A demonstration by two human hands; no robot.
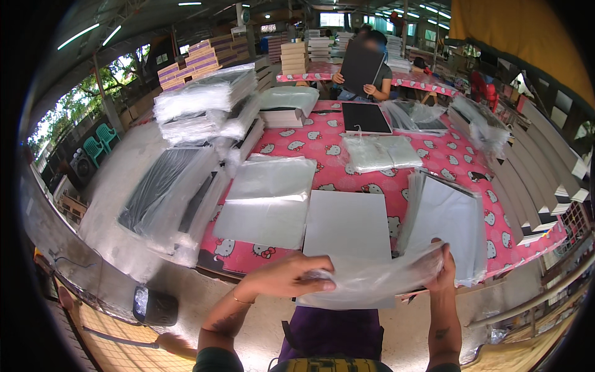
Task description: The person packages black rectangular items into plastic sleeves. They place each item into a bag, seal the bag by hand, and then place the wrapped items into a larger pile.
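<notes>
A clear plastic sleeve (381, 271) is stretched between my two hands at the table's near edge. My left hand (290, 276) pinches its left end, fingers closed. At the other end my right hand (444, 268) grips the plastic, thumb and fingers pressed together. Under and behind the sleeve lies a pale grey-white board (346, 217), its near part seen through the plastic. Left of the board is a pile of flat translucent sleeves (266, 201). On the right rests a stack of plastic-wrapped dark boards (447, 220) with a white sheet on top.
A pink patterned cloth (328, 166) covers the table. Tall wrapped stacks (204, 105) stand at left, and long board stacks (533, 173) line the right. A bundle of sleeves (381, 153) lies mid-table. Across the table a person holds a black board (361, 68).
</notes>
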